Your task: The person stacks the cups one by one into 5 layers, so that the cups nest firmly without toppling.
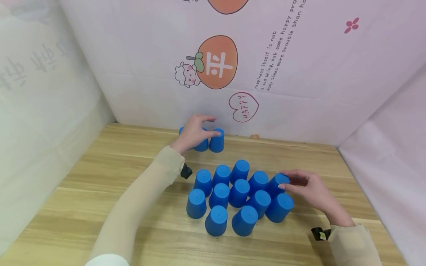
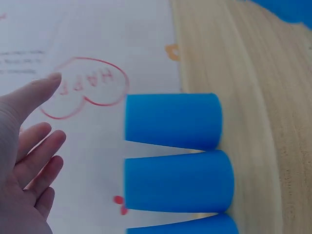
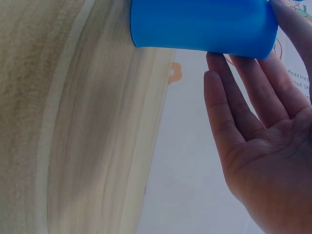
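Over a row of upside-down blue cups (image 1: 217,142) along the wall, my left hand (image 1: 194,133) is held with thumb and fingers spread. In the left wrist view the hand (image 2: 34,161) is apart from the standing cups (image 2: 173,122), with nothing in its grasp. My right hand (image 1: 313,188) pinches a blue cup (image 1: 274,184) at the right back of a larger group, thumb on one side and fingertips on the other. The right wrist view shows its fingers (image 3: 263,87) against the wall of that cup (image 3: 204,24), near its upper end.
Several more upside-down blue cups (image 1: 217,218) stand close together in the middle of the wooden table (image 1: 159,236). A white printed cloth (image 1: 293,111) rises behind the table's back edge, and pale cloth walls (image 1: 382,147) flank both sides.
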`<state>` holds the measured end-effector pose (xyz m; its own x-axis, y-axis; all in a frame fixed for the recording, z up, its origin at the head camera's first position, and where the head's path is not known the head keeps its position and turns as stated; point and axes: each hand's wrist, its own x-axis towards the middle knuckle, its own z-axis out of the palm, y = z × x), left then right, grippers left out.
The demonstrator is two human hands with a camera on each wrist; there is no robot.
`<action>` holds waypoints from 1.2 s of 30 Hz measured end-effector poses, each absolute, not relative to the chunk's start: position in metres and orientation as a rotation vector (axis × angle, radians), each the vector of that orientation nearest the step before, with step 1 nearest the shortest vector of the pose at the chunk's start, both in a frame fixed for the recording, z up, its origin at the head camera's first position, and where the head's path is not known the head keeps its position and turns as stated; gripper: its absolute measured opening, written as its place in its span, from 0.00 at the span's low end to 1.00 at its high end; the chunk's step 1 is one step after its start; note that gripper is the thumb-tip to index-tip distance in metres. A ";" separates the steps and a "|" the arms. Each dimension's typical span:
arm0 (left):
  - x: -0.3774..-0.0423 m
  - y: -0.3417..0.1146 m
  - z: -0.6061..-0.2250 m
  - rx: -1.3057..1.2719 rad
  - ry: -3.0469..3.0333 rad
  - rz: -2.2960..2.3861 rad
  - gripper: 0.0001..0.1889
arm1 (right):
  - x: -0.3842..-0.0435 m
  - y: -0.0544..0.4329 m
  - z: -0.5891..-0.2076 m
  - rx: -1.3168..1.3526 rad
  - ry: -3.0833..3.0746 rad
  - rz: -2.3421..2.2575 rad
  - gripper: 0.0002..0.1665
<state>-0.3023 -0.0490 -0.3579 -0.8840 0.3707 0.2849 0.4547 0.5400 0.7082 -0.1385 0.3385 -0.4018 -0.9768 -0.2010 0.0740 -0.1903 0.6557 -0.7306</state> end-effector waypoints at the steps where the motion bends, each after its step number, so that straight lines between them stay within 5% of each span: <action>1: -0.299 -0.051 -0.356 -0.730 -2.656 -1.285 0.31 | -0.138 0.339 -0.402 -0.337 2.848 -1.254 0.25; 21: -0.210 -0.091 -0.397 -0.740 -2.735 -1.426 0.38 | -0.138 0.339 -0.400 -0.281 2.840 -1.244 0.26; 36: -0.191 -0.102 -0.417 -0.811 -2.752 -1.500 0.35 | -0.137 0.337 -0.400 -0.275 2.841 -1.244 0.27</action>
